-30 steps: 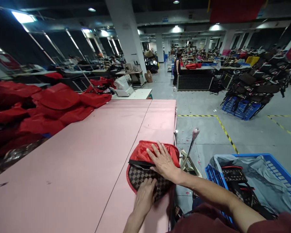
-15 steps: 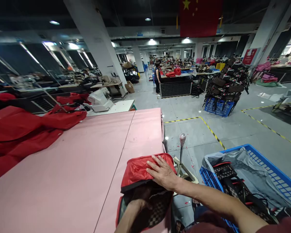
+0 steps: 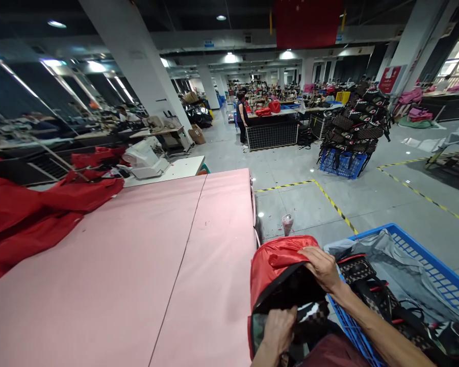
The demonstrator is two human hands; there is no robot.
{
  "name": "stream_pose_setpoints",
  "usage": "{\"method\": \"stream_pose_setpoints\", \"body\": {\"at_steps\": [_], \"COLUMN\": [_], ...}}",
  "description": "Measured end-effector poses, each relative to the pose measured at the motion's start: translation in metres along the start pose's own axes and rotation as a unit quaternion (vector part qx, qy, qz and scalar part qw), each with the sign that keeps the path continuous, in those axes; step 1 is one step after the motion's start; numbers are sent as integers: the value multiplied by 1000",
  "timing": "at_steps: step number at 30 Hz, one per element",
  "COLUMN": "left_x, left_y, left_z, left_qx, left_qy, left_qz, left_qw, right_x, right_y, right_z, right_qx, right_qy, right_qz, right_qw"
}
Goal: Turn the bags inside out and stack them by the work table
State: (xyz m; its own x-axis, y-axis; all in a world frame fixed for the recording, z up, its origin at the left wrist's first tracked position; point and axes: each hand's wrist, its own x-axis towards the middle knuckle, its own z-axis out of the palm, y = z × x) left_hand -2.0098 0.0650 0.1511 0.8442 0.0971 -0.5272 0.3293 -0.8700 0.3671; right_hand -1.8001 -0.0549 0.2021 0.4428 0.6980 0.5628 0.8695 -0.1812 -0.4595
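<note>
At the table's edge, right hand (image 3: 322,267) and left hand (image 3: 279,330) both grip the red-lined bag (image 3: 281,265).

The bag (image 3: 279,265) has glossy red cloth lining, the table (image 3: 137,265) a matt pink cover, the crate (image 3: 436,275) blue plastic.

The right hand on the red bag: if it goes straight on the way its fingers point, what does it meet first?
The right hand points left across the red bag, which it already grips. Past the bag, the pink table would probably come first, though depth is hard to judge.
</note>
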Motion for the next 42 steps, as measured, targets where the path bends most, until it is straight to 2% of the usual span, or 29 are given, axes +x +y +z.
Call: {"method": "stream_pose_setpoints", "body": {"at_steps": [2,3,4,5,6,8,9,10,11,12,14,16,20,23,24,26,28,30,32,34,36,38,42], "left_x": [16,23,30,37,44,61,71,83,98,113,147,179,226,244,248,255,261,267,271,272,266,256,237], "left_y": [10,12,12,10,7,-2,-6,-10,-13,-16,-24,-34,-69,-103,-114,-131,-140,-139,-133,-125,-120,-119,-120], "left_z": [-5,-9,-14,-20,-29,-53,-68,-83,-98,-111,-130,-138,-138,-145,-151,-168,-189,-209,-225,-236,-240,-237,-209], "left_qx": [1,-3,-5,-2,8,43,58,66,64,55,24,-5,-67,-194,-250,-359,-448,-516,-572,-614,-635,-640,-632], "left_qy": [12,56,126,222,332,519,575,608,622,620,613,626,655,617,579,465,356,302,271,231,204,195,191], "left_qz": [25,58,108,171,233,299,292,257,204,152,96,91,99,100,91,60,19,-20,-60,-91,-109,-115,-104], "left_qw": [1000,997,986,960,914,799,762,748,754,768,784,774,746,756,771,807,820,802,772,750,737,734,744], "right_x": [6,10,14,18,23,35,42,49,57,65,81,98,133,165,176,200,223,243,258,268,275,276,256], "right_y": [17,25,34,43,52,70,78,86,93,100,111,122,147,173,183,205,225,241,251,254,251,244,235], "right_z": [-10,-13,-15,-16,-15,-11,-8,-4,-1,3,9,15,29,48,57,82,114,150,182,201,206,197,168], "right_qx": [-8,-16,-26,-36,-47,-67,-76,-87,-98,-106,-111,-98,-45,24,55,129,206,270,315,344,358,352,339], "right_qy": [17,33,50,68,85,111,117,122,126,125,114,91,39,-48,-83,-155,-219,-256,-260,-271,-290,-308,-277], "right_qz": [32,42,48,49,45,29,20,10,1,-6,-16,-13,-5,17,37,103,197,283,347,386,396,384,313], "right_qw": [999,998,997,996,994,991,990,989,987,986,987,991,998,998,994,974,933,884,844,812,795,796,843]}}
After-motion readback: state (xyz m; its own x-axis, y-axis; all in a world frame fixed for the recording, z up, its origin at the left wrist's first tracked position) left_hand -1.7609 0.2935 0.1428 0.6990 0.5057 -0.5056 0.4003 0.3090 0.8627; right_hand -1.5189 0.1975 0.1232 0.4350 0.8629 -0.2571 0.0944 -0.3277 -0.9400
